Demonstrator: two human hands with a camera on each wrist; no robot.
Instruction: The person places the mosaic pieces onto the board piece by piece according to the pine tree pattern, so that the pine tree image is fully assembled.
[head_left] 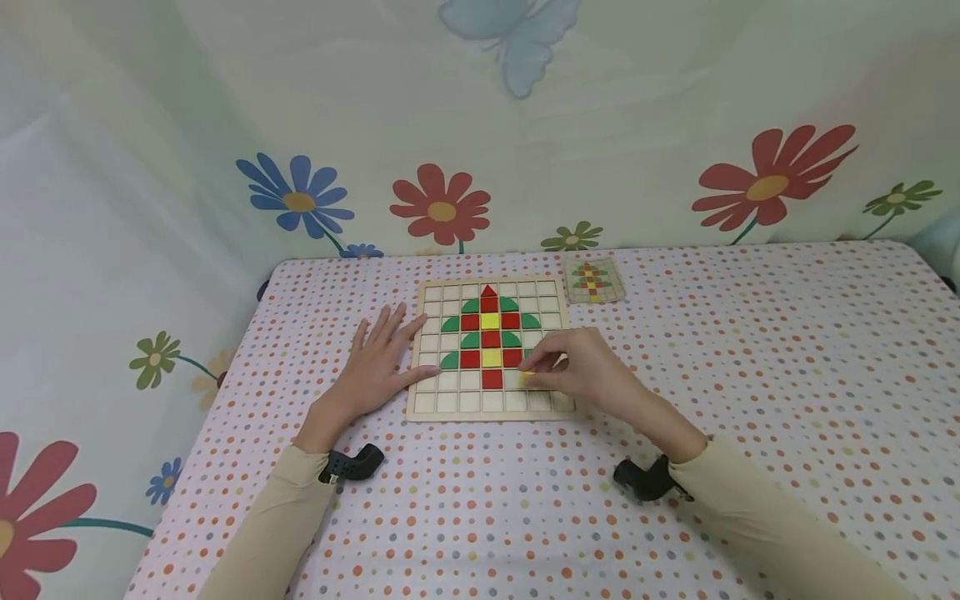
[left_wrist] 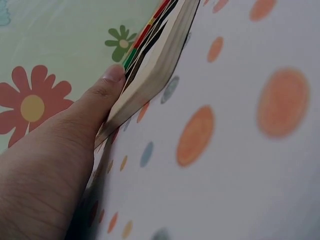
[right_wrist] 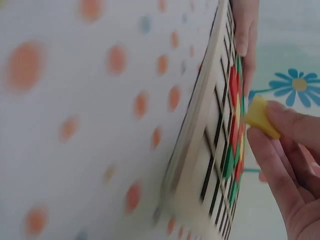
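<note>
A wooden grid board (head_left: pixel 442 403) lies on the table, its squares partly filled with red, yellow and green tiles that form a tree shape. Between thumb and fingers my right hand (head_left: pixel 592 371) pinches a yellow tile (right_wrist: pixel 261 118), held just above the board's lower right squares. That hand covers part of the board's right side. My left hand (head_left: pixel 375 367) lies spread at the board's left edge, with its thumb (left_wrist: pixel 114 75) resting on the rim near a green tile. The fingers of the left hand are straight.
Behind the board's upper right corner lies a small pattern card (head_left: pixel 595 280) showing a similar tree. A dotted cloth (head_left: pixel 480 508) covers the table. A flowered curtain (head_left: pixel 360 108) hangs along the back and left. Each wrist wears a black camera mount (head_left: pixel 352 463).
</note>
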